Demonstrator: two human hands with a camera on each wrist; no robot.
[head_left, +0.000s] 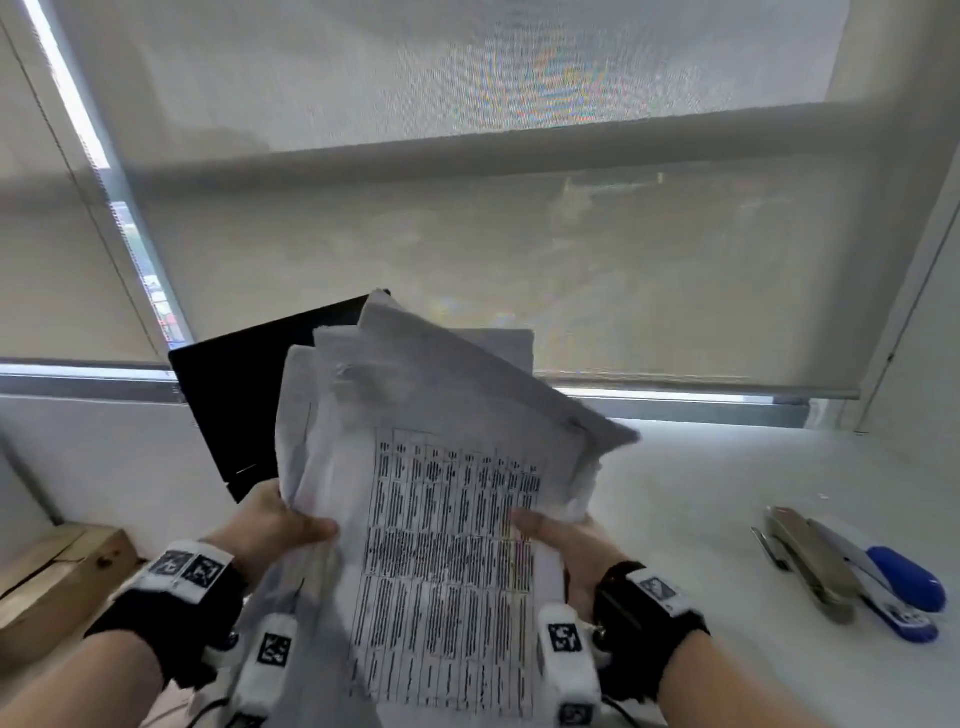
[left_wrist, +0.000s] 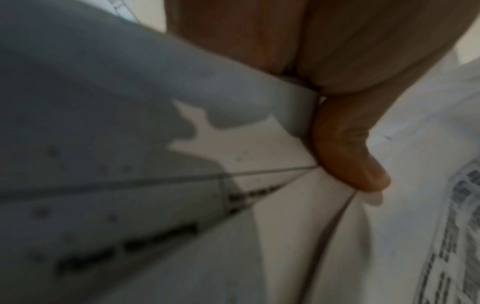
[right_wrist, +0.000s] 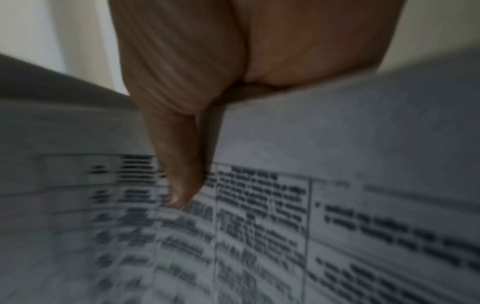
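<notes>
A loose stack of printed papers (head_left: 441, 493) is held up in front of me, its sheets fanned unevenly, the top one carrying a table of dark text. My left hand (head_left: 291, 525) grips the stack's left edge, thumb on top. My right hand (head_left: 550, 535) pinches the right edge, thumb pressed on the printed page. In the left wrist view the left hand (left_wrist: 350, 144) clamps its thumb over the paper edge (left_wrist: 233, 144). The right wrist view has the right hand (right_wrist: 182, 164) laying its thumb down on the printed table (right_wrist: 259, 226). The fingers behind the sheets are hidden.
A black laptop lid (head_left: 244, 395) stands behind the papers. A blue and silver stapler (head_left: 857, 566) lies on the white table (head_left: 727, 493) at the right. A wooden block (head_left: 57, 577) sits at the lower left. Roller blinds (head_left: 467, 208) cover the window beyond.
</notes>
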